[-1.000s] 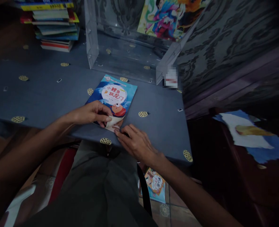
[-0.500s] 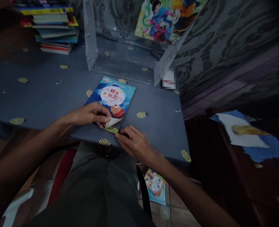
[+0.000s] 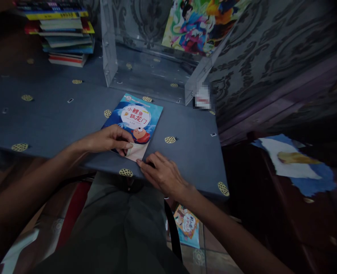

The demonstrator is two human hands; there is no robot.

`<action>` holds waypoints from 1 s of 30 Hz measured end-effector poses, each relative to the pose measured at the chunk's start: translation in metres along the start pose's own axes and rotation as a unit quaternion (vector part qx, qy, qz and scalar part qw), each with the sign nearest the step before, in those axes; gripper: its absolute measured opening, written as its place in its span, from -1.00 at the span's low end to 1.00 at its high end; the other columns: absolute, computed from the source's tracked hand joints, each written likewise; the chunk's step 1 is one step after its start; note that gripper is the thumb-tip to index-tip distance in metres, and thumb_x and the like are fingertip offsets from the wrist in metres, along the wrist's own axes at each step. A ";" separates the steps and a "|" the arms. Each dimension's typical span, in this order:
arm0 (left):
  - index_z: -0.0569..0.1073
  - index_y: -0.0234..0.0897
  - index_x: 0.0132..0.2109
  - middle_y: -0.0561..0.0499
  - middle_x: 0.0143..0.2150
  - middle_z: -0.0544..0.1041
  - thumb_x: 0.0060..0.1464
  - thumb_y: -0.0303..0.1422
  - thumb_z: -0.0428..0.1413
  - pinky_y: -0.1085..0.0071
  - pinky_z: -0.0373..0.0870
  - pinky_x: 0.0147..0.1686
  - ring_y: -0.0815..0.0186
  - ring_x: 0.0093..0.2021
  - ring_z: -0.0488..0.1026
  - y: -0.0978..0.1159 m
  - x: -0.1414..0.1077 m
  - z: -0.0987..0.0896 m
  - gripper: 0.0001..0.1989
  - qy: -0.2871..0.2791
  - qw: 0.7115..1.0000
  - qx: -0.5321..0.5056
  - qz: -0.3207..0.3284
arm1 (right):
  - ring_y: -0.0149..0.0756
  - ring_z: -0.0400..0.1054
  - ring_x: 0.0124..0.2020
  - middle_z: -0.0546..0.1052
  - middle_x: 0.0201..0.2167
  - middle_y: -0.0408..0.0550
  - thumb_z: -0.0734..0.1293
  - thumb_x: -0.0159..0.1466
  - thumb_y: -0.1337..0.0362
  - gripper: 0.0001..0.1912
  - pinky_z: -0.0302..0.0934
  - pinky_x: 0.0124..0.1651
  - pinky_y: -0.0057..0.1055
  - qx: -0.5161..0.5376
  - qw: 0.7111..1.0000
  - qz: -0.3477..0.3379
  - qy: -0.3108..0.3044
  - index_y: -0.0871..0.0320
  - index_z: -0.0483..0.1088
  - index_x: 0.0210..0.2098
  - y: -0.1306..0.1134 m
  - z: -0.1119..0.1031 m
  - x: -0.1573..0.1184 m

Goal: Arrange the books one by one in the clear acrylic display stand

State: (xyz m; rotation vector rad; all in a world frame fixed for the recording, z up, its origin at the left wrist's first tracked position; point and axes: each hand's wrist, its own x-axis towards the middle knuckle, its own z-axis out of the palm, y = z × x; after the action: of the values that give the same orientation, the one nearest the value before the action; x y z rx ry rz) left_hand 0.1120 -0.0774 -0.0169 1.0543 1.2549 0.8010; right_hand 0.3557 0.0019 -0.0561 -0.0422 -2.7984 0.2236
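Observation:
A blue picture book (image 3: 137, 116) with a red fish on its cover lies near the front edge of the table. My left hand (image 3: 113, 139) is closed on the lower part of the cover, thumb on top, and the bottom edge is curled up, baring a pale page beneath. At the book's lower right corner is my right hand (image 3: 161, 171), its fingers bent and the index fingertip touching the corner. Whether that hand pinches any paper is too small to tell.
Behind the book stands a clear plastic rack (image 3: 110, 64) with a colourful book (image 3: 194, 28). A stack of books (image 3: 67, 38) is at the back left. Another book (image 3: 187, 224) lies below the table, and a dark cabinet (image 3: 282, 190) is at right.
The cover's bottom edge has been lifted further, and a pale page now shows where the green lower strip was. My right hand has shifted slightly left at the corner.

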 end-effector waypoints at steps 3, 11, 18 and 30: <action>0.56 -0.36 -0.33 0.08 -0.43 0.51 0.00 -0.27 0.33 0.52 0.51 -0.32 0.46 -0.42 0.48 0.000 0.000 0.001 -0.78 0.000 1.000 0.005 0.000 | -0.25 0.23 -0.28 0.46 -0.33 0.00 0.17 0.46 0.31 -0.75 0.10 -0.38 -0.37 0.005 1.000 -0.007 0.011 0.19 0.47 -0.04 -0.001 -0.001 -0.001; 0.56 -0.35 -0.31 0.07 -0.41 0.52 0.01 -0.28 0.30 0.51 0.49 -0.34 0.45 -0.41 0.46 -0.001 -0.002 0.005 -0.80 0.012 0.999 0.042 0.020 | -0.27 0.24 -0.30 0.45 -0.34 0.00 0.20 0.44 0.32 -0.76 0.13 -0.36 -0.37 0.027 0.999 -0.019 0.030 0.21 0.50 -0.13 0.001 0.000 -0.002; 0.57 -0.35 -0.30 0.07 -0.42 0.52 0.02 -0.24 0.30 0.49 0.49 -0.33 0.43 -0.41 0.46 0.002 -0.003 0.007 -0.77 0.014 0.998 0.064 0.022 | -0.28 0.26 -0.31 0.46 -0.33 0.00 0.19 0.45 0.33 -0.78 0.18 -0.35 -0.38 0.055 0.997 -0.031 0.045 0.21 0.48 -0.13 0.003 -0.001 -0.004; 0.56 -0.35 -0.29 0.06 -0.41 0.53 0.05 -0.26 0.28 0.48 0.50 -0.33 0.43 -0.41 0.47 -0.004 -0.002 0.004 -0.79 0.011 0.998 0.056 0.032 | -0.25 0.23 -0.28 0.44 -0.30 0.01 0.14 0.47 0.27 -0.68 0.09 -0.39 -0.38 0.032 0.999 -0.010 0.021 0.22 0.48 0.00 0.002 -0.001 -0.001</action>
State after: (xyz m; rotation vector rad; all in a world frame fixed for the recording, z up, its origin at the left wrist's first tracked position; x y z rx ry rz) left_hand 0.1150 -0.0811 -0.0204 1.1835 1.3015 0.8003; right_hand 0.3566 0.0043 -0.0561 -0.0049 -2.7471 0.3028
